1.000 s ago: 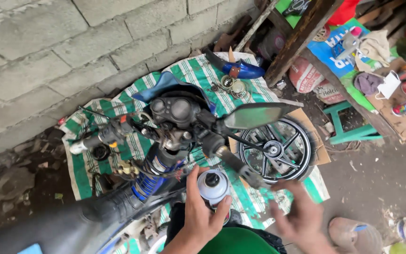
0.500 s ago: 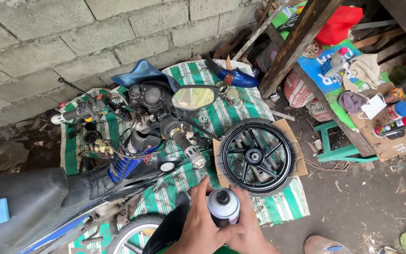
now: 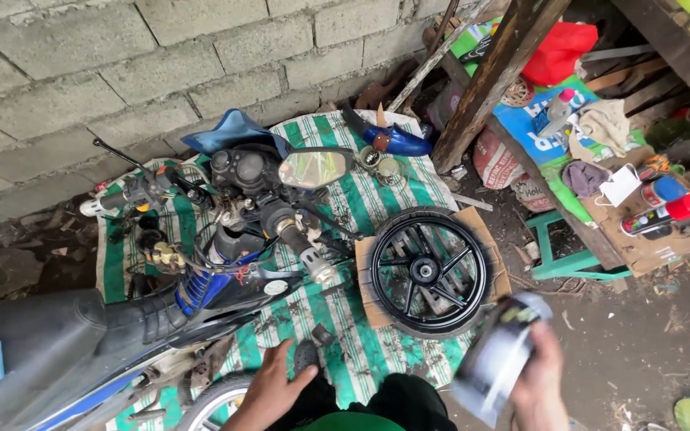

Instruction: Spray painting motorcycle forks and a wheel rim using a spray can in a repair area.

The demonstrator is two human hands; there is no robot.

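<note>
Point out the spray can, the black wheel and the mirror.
spray can (image 3: pixel 498 359), head view, on its blurred side wall.
black wheel (image 3: pixel 427 271), head view, on the hub.
mirror (image 3: pixel 315 168), head view, on the glass.

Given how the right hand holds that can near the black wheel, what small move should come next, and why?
Probably bring the spray can over the black wheel: the right hand grips the blurred can just beside it, and the wheel lies flat on cardboard.

A blurred spray can (image 3: pixel 498 355) with a dark label sits in the right hand (image 3: pixel 543 381). Right, more cans (image 3: pixel 664 203) lie on cardboard; a blue-green printed sack (image 3: pixel 530 120) hangs behind.
</note>
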